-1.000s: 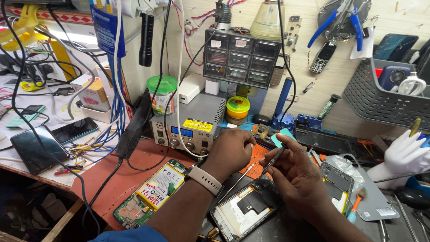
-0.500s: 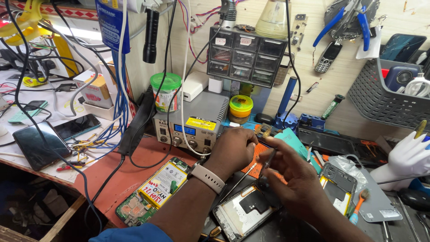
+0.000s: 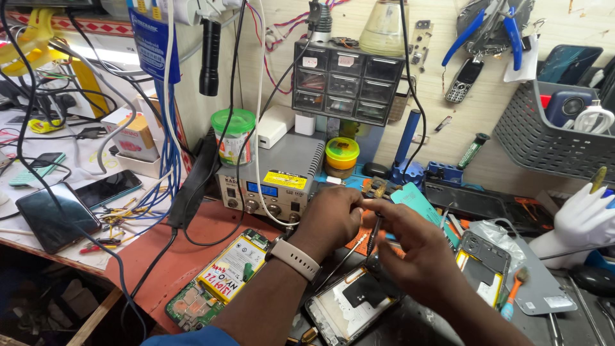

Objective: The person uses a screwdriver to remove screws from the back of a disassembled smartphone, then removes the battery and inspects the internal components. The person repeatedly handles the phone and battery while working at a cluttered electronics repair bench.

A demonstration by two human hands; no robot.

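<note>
Left hand (image 3: 333, 214) and right hand (image 3: 416, 253) fingers pinched shut on thin tool (image 3: 373, 234). Held at twelve o'clock above open phone (image 3: 349, 304) on table (image 3: 192, 224), probably for close poking.

Thin dark screwdriver (image 3: 373, 232) upright, pinched between hands; opened phone (image 3: 349, 309) flat beneath

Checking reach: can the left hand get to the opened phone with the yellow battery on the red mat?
Probably yes. The opened phone lies just left of the left hand's forearm with nothing on top of it, but that hand is pinching a thin tool with the right hand.
</note>
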